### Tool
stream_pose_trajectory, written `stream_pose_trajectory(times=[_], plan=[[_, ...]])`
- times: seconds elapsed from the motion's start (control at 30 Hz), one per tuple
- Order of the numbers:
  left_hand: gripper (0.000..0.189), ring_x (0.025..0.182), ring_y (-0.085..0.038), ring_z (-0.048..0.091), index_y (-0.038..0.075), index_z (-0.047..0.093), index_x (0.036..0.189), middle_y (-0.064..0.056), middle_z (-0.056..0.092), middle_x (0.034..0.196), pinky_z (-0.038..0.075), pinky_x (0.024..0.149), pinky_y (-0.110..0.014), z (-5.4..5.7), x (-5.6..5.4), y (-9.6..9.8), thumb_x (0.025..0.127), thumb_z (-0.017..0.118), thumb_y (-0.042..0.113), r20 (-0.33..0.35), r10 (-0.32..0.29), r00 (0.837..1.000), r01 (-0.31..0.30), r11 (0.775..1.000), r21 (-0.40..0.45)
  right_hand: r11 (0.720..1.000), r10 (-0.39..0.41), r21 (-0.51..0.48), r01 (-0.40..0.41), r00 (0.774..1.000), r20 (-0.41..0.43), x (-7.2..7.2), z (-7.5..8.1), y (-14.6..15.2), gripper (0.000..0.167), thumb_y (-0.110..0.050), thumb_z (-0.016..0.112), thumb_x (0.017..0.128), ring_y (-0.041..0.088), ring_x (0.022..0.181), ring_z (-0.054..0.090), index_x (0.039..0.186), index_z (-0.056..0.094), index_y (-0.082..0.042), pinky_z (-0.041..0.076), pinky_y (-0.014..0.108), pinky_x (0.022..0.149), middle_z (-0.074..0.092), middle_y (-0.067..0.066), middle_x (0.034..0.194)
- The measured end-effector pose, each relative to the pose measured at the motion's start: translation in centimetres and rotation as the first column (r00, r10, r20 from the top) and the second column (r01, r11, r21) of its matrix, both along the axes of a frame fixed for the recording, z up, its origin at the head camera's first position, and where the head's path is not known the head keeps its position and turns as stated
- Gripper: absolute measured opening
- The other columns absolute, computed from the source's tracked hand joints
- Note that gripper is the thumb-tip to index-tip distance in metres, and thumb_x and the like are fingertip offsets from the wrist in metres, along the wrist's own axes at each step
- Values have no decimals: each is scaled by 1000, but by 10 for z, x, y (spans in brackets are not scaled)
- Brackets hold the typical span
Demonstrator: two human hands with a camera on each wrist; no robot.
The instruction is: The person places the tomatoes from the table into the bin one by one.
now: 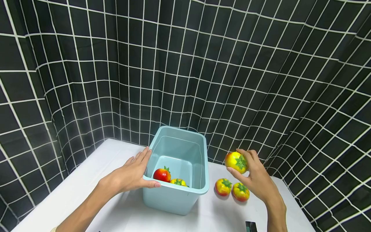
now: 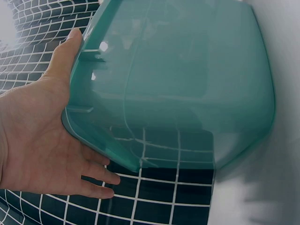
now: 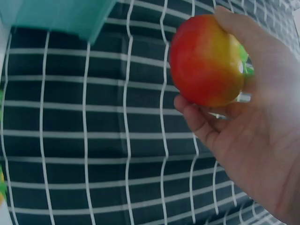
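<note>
A pale blue-green plastic bin stands on the white table, with a red tomato and a yellower one inside near its front wall. My left hand rests on the bin's near left corner, fingers straight along the left side and thumb over the front rim. To the right of the bin, my right hand holds a red-and-yellow tomato with a green leafy top, raised above the table between thumb and fingers. The right wrist view shows its red side.
Two more red-and-yellow tomatoes, a left one and a right one, lie on the white table below my right hand. A small dark object sits at the front edge. Black cloth with white grid lines surrounds the table.
</note>
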State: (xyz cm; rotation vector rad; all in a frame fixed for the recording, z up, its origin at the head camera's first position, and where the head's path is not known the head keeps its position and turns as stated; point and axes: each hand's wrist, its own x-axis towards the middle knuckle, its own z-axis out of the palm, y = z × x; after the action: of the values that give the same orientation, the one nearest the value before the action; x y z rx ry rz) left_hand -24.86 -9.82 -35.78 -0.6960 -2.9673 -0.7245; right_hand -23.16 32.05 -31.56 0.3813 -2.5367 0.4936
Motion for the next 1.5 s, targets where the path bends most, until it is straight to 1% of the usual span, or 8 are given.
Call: stream_pose_trajectory(times=[0.17, 0.33, 0.57, 0.7, 0.77, 0.93, 1.17, 1.5], plan=[[130, 163, -44, 17, -3, 13, 166, -21, 12, 176, 22, 130, -66, 0, 0, 0, 82, 66, 82, -1, -1, 1000, 1, 1000, 4, 992, 125, 9, -124, 990, -72, -4, -6, -17, 72, -30, 84, 89, 26, 109, 64, 151, 51, -13, 67, 44, 85, 54, 10, 132], [130, 163, -43, 17, -4, 14, 165, -22, 13, 176, 22, 130, -66, 0, 0, 0, 82, 65, 82, -13, -6, 1000, 6, 1000, -1, 978, 206, 15, -206, 973, -100, -7, -12, -36, 73, -24, 85, 87, 22, 116, 64, 151, 51, -13, 65, 44, 92, 56, 7, 138], [129, 162, -44, 17, -4, 15, 165, -22, 13, 176, 22, 130, -66, 1, 0, -1, 83, 65, 81, -15, -9, 1000, 8, 1000, -5, 966, 259, 11, -259, 961, -97, -8, -22, -60, 77, -30, 83, 90, 26, 133, 60, 156, 45, -20, 57, 52, 106, 58, 4, 148], [130, 162, -45, 18, -4, 14, 165, -22, 13, 176, 21, 130, -66, 1, 1, -1, 82, 66, 81, -8, -5, 1000, 5, 1000, -5, 952, 307, 46, -303, 942, -136, -12, -29, -70, 79, -23, 84, 89, 27, 136, 56, 157, 44, -13, 53, 53, 112, 58, 7, 150], [130, 162, -45, 18, -4, 14, 166, -22, 12, 176, 21, 130, -66, 1, 0, -1, 82, 66, 81, -7, -1, 1000, 1, 1000, -6, 946, 323, 66, -317, 936, -137, -14, -32, -75, 80, -25, 83, 89, 27, 138, 55, 157, 43, -13, 51, 53, 114, 57, 8, 152], [130, 162, -46, 18, -4, 14, 166, -22, 13, 176, 21, 130, -66, -1, -2, -1, 82, 67, 81, -8, 1, 1000, -1, 1000, -10, 938, 341, 114, -328, 931, -127, -18, -39, -83, 73, -30, 80, 92, 28, 138, 57, 156, 47, -14, 50, 57, 112, 59, 6, 151], [130, 162, -45, 18, -4, 13, 165, -22, 11, 176, 21, 130, -66, -1, -2, -1, 83, 66, 80, -9, -5, 1000, 5, 1000, -14, 947, 313, 127, -295, 936, -159, -16, -36, -80, 55, -24, 75, 97, 24, 133, 58, 147, 57, -13, 51, 52, 108, 63, 5, 143], [129, 162, -45, 18, -4, 13, 165, -22, 11, 176, 21, 130, -65, -1, -1, -1, 83, 65, 81, -5, -2, 1000, 2, 1000, -17, 948, 307, 148, -282, 932, -194, -14, -34, -76, 47, -22, 72, 99, 25, 128, 60, 144, 60, -13, 51, 50, 104, 66, 6, 139]])
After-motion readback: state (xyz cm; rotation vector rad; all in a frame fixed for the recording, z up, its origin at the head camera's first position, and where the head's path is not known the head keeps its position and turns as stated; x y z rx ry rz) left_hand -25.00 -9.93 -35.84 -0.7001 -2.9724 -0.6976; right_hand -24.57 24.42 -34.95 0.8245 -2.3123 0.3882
